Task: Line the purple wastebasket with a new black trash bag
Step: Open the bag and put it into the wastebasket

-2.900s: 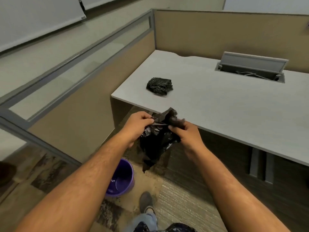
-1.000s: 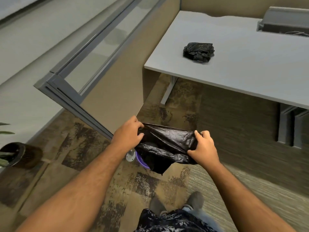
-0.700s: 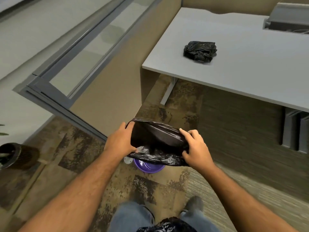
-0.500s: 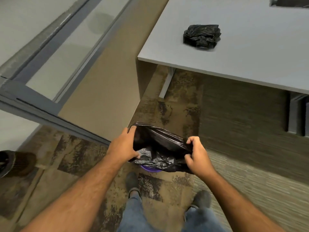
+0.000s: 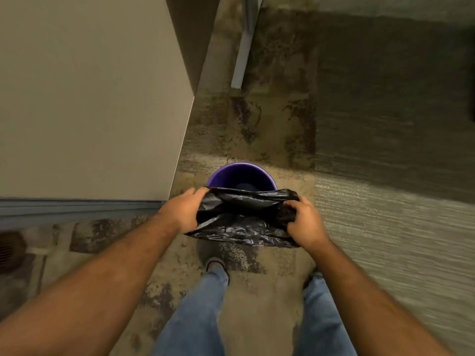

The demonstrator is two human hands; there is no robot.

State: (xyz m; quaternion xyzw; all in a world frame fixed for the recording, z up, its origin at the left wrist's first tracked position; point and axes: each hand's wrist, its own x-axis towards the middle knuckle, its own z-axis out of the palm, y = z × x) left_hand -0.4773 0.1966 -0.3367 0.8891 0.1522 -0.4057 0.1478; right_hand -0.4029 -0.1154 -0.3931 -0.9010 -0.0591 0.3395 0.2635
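Mottled brown carpet (image 5: pixel 257 129), smooth beige partition wall (image 5: pixel 90 98) at its left edge, round purple wastebasket (image 5: pixel 241 176) beside it, crinkled glossy black trash bag (image 5: pixel 244 219) stretched between left hand (image 5: pixel 182 211) and right hand (image 5: pixel 304 222), both clenched on its edges, covering the basket's near rim.

The wastebasket (image 5: pixel 241 176) is showing deep purple inside; the trash bag (image 5: pixel 241 219) is gleaming glossy black. The carpet (image 5: pixel 257 129) is showing mottled tan-and-brown blotches, the partition (image 5: pixel 90 98) plain beige, the jeans (image 5: pixel 198 317) blue.
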